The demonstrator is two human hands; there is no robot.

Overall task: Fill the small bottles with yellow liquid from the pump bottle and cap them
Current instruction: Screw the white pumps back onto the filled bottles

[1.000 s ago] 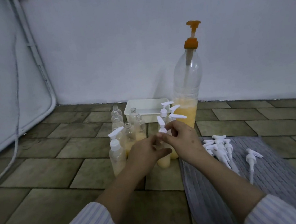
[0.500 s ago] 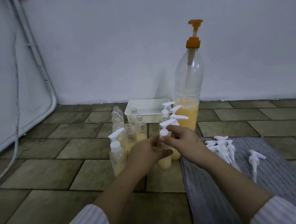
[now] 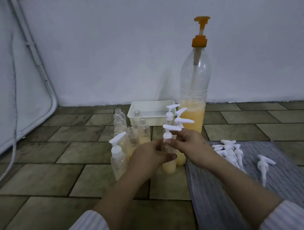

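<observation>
A small bottle (image 3: 169, 167) with yellow liquid stands on the tiled floor in front of me. My left hand (image 3: 148, 158) grips its body. My right hand (image 3: 189, 144) pinches the collar of the white pump cap (image 3: 169, 130) sitting on its neck, spout pointing right. Behind it stand three more capped bottles (image 3: 177, 119). To the left, one capped bottle (image 3: 119, 160) and several uncapped small bottles (image 3: 143, 130). The tall pump bottle (image 3: 195, 96) with an orange pump head stands at the back, about a third full of yellow liquid.
A white tray (image 3: 153, 113) sits against the wall behind the bottles. On the grey mat (image 3: 229, 191) at right lie several loose white pump caps (image 3: 229, 150), and one apart (image 3: 263, 165). A white frame and cable run along the left.
The cap's spout has turned from pointing up and left to pointing right while my right hand's fingers shifted on the collar. My left hand has stayed on the bottle.
</observation>
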